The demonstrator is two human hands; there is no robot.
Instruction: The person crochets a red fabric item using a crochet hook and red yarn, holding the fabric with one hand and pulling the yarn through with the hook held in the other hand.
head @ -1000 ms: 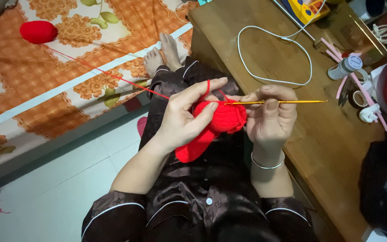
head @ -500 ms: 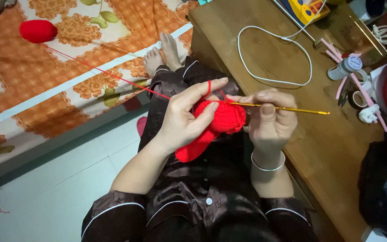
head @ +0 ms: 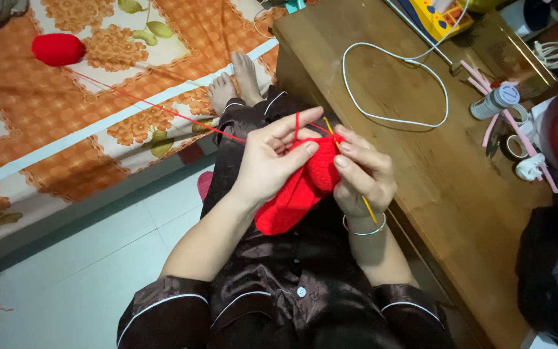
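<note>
My left hand [head: 272, 161] grips a red crocheted piece [head: 298, 190] over my lap, with the red yarn strand [head: 163, 108] looped over its raised index finger. My right hand [head: 364, 173] pinches a thin golden crochet hook [head: 368, 208], whose handle slants down past my wrist and whose tip is hidden in the red fabric. The strand runs up left to a red yarn ball [head: 58, 49] lying on the orange flowered bedspread [head: 66, 129]. A silver bangle sits on my right wrist.
A wooden table [head: 434, 194] stands on the right with a looped white cable [head: 395, 84], a small white bottle [head: 493, 102], pink straps and tape rolls. A black plastic bag [head: 553, 271] lies at the lower right. My bare feet [head: 234, 84] rest against the bed.
My right hand has turned the hook from pointing sideways to the right over the table to slanting down along my wrist. The left hand still holds the red piece.
</note>
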